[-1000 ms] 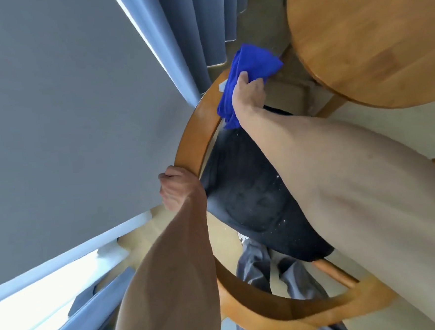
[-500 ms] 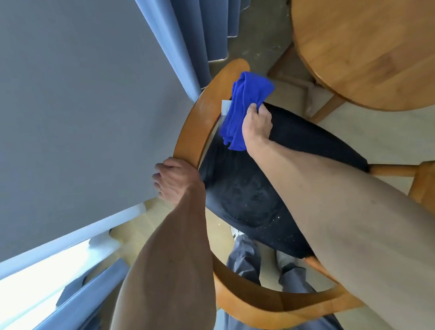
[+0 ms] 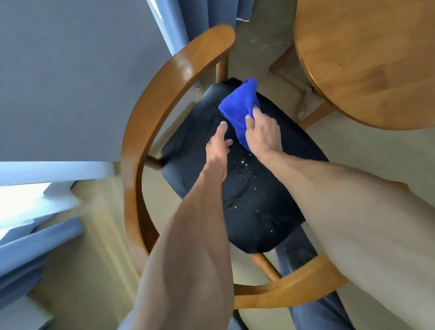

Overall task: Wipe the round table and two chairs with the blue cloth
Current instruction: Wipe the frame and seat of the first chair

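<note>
A wooden chair with a curved backrest (image 3: 141, 123) stands below me; its black seat cushion (image 3: 256, 213) carries white crumbs near the middle. My right hand (image 3: 263, 133) grips the bunched blue cloth (image 3: 240, 106) and holds it on the far part of the cushion. My left hand (image 3: 219, 144) hovers just left of the cloth, fingers apart, one fingertip close to the cloth; whether it touches is unclear. The round wooden table (image 3: 373, 56) fills the upper right.
A grey wall (image 3: 50, 73) and blue curtains (image 3: 200, 8) close off the left and top. A bright window ledge (image 3: 20, 199) lies at the left. Table legs (image 3: 310, 112) reach down beside the chair. My trouser legs (image 3: 312, 318) show under the backrest.
My left hand let go of the chair's backrest and came over the seat beside the cloth. My right hand brought the cloth from the backrest down onto the cushion.
</note>
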